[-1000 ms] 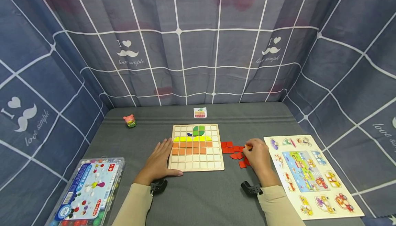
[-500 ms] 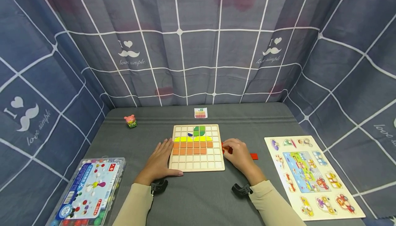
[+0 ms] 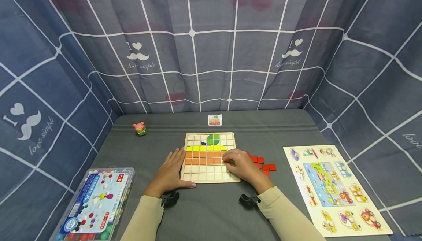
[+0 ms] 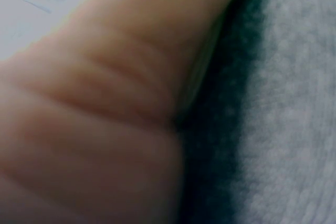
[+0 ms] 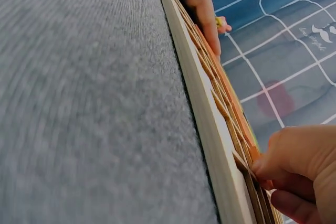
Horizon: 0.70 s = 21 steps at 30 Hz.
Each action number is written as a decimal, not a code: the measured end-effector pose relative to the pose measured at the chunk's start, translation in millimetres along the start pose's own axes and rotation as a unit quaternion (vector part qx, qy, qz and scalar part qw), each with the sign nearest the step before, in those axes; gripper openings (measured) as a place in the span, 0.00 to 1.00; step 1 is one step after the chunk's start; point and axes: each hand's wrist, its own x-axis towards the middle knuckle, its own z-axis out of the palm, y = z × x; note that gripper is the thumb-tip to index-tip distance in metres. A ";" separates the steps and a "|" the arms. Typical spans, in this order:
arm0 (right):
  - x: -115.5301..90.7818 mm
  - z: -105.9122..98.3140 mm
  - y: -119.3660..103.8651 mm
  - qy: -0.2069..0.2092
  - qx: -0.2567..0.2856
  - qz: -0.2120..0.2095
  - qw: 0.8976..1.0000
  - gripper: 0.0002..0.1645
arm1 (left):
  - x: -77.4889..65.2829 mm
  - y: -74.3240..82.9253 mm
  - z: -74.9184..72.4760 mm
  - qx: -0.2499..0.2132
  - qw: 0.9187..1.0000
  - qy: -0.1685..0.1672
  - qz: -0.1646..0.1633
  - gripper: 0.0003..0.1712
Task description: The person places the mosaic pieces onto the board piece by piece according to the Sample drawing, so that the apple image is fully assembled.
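A square wooden grid board lies on the table, with green, blue, yellow and orange tiles in its upper rows. My left hand rests flat along the board's left edge, fingers straight and thumb at the lower corner. Over the right end of the second orange row, my right hand pinches an orange tile between thumb and forefinger, mostly hidden by the fingers. In the right wrist view those fingertips are right down at the grid. Several loose red tiles lie right of the board, partly behind the right hand.
A small printed pattern card lies beyond the board. A pink-headed figurine stands at the back left. To the left is a clear plastic case of molecule-model parts; a wooden picture puzzle lies on the right. Checked curtains enclose the table.
My right hand has moved left from the red tiles onto the board's right side, carrying the orange tile. The red tiles are uncovered again. My left hand has stayed on the board's edge.
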 end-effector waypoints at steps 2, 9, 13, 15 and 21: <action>1.8 1.6 -0.6 -0.005 0.006 -0.004 1.000 0.12 | -0.2 0.3 -0.8 0.002 1.000 -0.002 0.000 0.88; 4.1 4.0 -2.3 -0.004 0.007 -0.005 1.000 0.13 | -0.1 0.9 -2.5 0.005 1.000 -0.010 -0.003 0.90; 3.8 4.2 -1.8 0.005 0.006 -0.009 1.000 0.14 | -0.4 1.4 -2.8 0.001 1.000 -0.009 -0.001 0.90; 3.1 4.0 -1.1 0.011 0.007 -0.010 1.000 0.14 | -0.5 1.1 -2.2 0.003 1.000 -0.007 0.000 0.89; -3.6 1.4 5.5 0.045 0.015 0.004 0.999 0.14 | -1.2 0.1 -1.6 0.004 1.000 0.000 0.005 0.88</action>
